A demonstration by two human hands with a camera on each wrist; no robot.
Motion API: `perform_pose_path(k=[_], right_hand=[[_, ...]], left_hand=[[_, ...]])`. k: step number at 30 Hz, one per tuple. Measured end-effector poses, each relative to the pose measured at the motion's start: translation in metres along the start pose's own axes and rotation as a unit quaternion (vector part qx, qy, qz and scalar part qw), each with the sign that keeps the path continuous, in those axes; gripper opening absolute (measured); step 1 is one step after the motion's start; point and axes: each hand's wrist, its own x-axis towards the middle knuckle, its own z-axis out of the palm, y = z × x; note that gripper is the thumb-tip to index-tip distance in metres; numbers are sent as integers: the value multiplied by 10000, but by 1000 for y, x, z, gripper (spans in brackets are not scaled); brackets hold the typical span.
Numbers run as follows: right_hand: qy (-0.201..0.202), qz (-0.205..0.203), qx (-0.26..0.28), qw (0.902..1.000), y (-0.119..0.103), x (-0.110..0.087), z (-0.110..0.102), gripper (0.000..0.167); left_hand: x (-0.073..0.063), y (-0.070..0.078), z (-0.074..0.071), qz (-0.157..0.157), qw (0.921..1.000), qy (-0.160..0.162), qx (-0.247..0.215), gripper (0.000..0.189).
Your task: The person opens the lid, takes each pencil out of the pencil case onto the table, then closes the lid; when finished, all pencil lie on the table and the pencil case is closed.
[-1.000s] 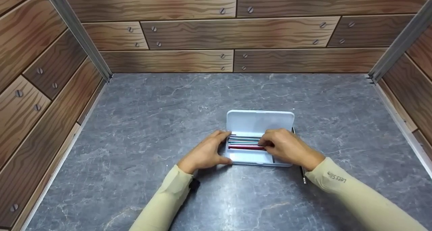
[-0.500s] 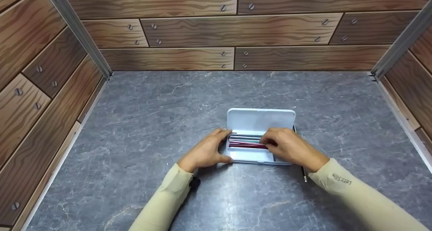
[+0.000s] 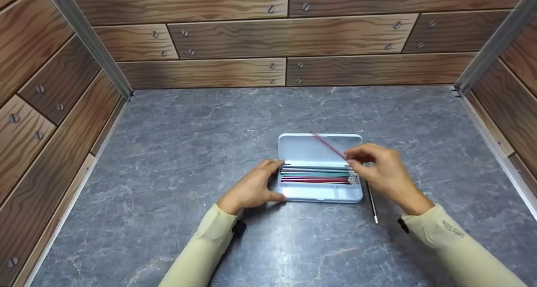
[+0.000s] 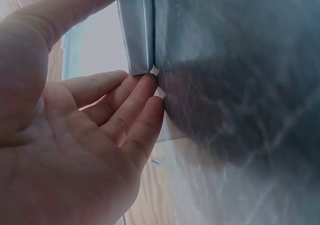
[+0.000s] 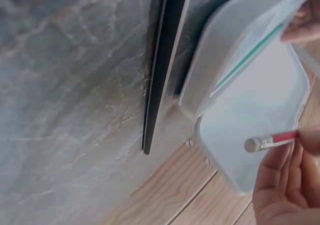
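A pale blue pencil case [image 3: 307,193] lies with its lid [image 3: 300,147] raised at the back. Several pencils [image 3: 312,174] in red, teal, purple and dark colours lie in its long compartment, eraser ends to the right. My left hand [image 3: 253,189] holds the case's left end, thumb at the front corner and fingers at the back one. Above the case's right side, my right hand [image 3: 384,169] pinches a red pencil [image 3: 329,147] near its eraser end. In the right wrist view that pencil's white eraser [image 5: 253,145] sticks out past the fingers. The pencil looks blurred and slants up leftward over the lid.
On the grey marbled table [image 3: 201,127] a black pencil [image 3: 372,201] lies along the right side of the case, its eraser end toward the front. Wood-patterned walls [image 3: 226,39] enclose the table at the back and both sides.
My right hand has come up and rightward out of the case with the red pencil, uncovering the erasers and more of the black pencil. My left hand keeps its place on the case.
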Motion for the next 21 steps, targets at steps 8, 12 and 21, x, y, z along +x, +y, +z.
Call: perform_pose_path(k=[8, 12, 21], right_hand=[[770, 1101, -214, 9907, 15, -9, -24, 23], [743, 1657, -848, 9797, 27, -21, -34, 25], [33, 2115, -1472, 9662, 36, -49, -34, 32]], left_hand=[[-1, -2, 1, -40, 10000, 3, -28, 99], [-3, -2, 2, -65, 10000, 16, -21, 99], [-1, 1, 1, -52, 10000, -16, -79, 99]])
